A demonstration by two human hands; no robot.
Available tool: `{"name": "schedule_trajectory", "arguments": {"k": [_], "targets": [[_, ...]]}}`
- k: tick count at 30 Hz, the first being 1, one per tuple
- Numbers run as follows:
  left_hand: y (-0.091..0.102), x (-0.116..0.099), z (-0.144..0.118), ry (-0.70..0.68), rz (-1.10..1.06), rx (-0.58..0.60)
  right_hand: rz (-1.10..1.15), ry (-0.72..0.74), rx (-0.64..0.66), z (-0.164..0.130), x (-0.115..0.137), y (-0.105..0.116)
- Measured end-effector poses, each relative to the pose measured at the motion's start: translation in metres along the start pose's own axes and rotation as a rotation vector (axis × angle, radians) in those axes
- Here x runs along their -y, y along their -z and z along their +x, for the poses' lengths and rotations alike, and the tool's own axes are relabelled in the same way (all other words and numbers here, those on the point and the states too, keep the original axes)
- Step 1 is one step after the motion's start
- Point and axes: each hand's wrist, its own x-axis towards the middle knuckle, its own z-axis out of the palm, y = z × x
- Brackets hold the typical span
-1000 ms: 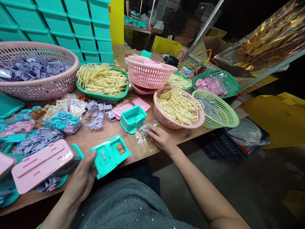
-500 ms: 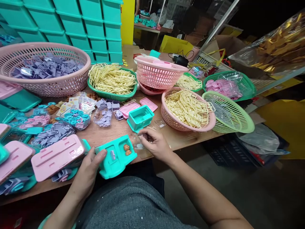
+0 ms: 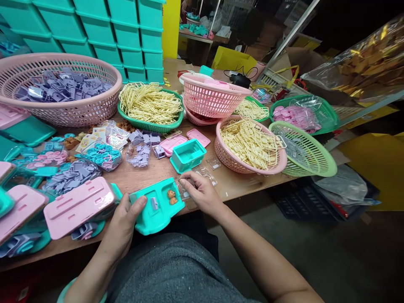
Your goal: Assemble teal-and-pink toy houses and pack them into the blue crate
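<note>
My left hand (image 3: 124, 223) grips the left end of a teal molded plastic tray (image 3: 159, 216), thumb on top, tilted above my lap at the table edge. In its recesses sit a small brown animal figure (image 3: 172, 197) and a small lilac piece (image 3: 154, 203). At the tray's right edge, my right hand (image 3: 202, 194) has its fingers curled together on what looks like a clear plastic piece (image 3: 185, 194), partly hidden by the fingers. More clear plastic pieces (image 3: 206, 174) lie just beyond this hand. Behind them stands an open teal box (image 3: 188, 155).
Pink lids (image 3: 198, 137) and bagged lilac parts (image 3: 139, 155) lie behind. Pink-topped toy sets (image 3: 78, 206) crowd the left. A large pink basket (image 3: 104, 99), a green basket (image 3: 151, 125) and a pink basket (image 3: 249, 167) hold parts. Teal boxes (image 3: 123, 35) are stacked at the back.
The view has shifted slightly, and the tray sits a little farther right in it. My right hand has drawn slightly closer to the tray's edge, uncovering more clear pieces behind it.
</note>
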Motion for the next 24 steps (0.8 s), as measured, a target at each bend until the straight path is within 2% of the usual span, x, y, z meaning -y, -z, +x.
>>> {"name": "schedule_trajectory", "arguments": {"k": [8,17,24], "targets": [[0.0,-0.002,0.001,-0.014,0.071,0.02,-0.033,0.011,0.011,-0.004,0.005,0.0],[0.007,0.003,0.005,-0.052,0.224,-0.034,-0.084,0.003,-0.024,-0.006,0.008,-0.002],[-0.006,-0.001,0.001,-0.123,0.23,-0.064,-0.545,0.145,-0.089,-0.016,0.013,-0.015]]}}
